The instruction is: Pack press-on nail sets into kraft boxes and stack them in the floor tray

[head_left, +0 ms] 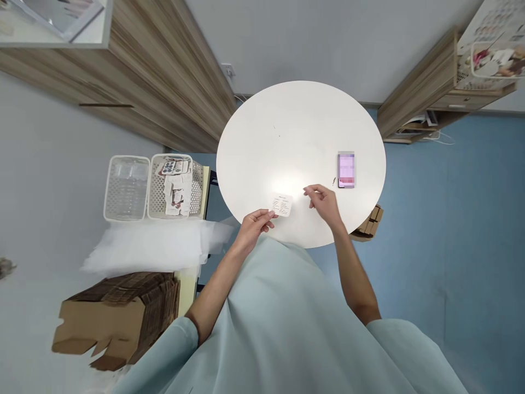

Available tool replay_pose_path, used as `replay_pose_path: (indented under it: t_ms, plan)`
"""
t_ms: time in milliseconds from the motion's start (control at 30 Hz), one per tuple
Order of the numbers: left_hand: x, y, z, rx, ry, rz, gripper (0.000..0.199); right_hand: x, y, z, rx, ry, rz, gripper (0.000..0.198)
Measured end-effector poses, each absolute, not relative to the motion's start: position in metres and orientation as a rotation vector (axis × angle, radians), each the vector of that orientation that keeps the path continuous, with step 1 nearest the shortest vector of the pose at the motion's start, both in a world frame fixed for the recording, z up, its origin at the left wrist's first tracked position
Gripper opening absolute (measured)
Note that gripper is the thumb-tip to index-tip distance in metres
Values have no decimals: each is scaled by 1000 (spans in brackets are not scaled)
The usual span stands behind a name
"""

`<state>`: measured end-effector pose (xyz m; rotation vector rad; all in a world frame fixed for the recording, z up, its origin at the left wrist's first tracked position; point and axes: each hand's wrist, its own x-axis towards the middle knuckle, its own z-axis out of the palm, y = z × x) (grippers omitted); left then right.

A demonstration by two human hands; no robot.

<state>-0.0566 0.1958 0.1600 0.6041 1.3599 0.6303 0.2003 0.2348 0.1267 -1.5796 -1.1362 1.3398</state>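
My left hand [256, 225] pinches the lower left corner of a small white card [281, 204] between thumb and fingers. Lines of dark print cover the card's face, too small to read. To the right of the card, apart from it, is my right hand [324, 203] over the round white table [301, 120]. Its fingers are curled and its fingertips drawn together; anything between them is too small to make out. Beyond that hand, a phone [346, 170] with a blurred pinkish screen lies on the table. A small dark mark [333, 181] shows beside the phone.
Left of the table, two white plastic baskets [152, 189] stand beside white packing bags [151, 246] and a stack of flattened cardboard boxes [118, 314]. Wooden cabinets [164, 60] rise at the back left. A basket of small items [498, 61] sits at upper right.
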Motion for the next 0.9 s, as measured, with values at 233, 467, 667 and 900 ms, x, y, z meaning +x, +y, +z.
replay_pose_path:
  t_ms: [233,467,667,900]
  plan:
    - [-108,195,152,616,1254,673,47,111,211,170,-1532,-1066,1429,44]
    - [-170,194,156,608,1226,730,48,46,214,187,-1641,-1123,1388,43]
    - [-213,191,158,624,1187,773,43,-2,224,183,-1653,-1147,1361,40]
    - [-249,193,155,434,781,737,57,-28,226,198,-1400,-1169,1529,39]
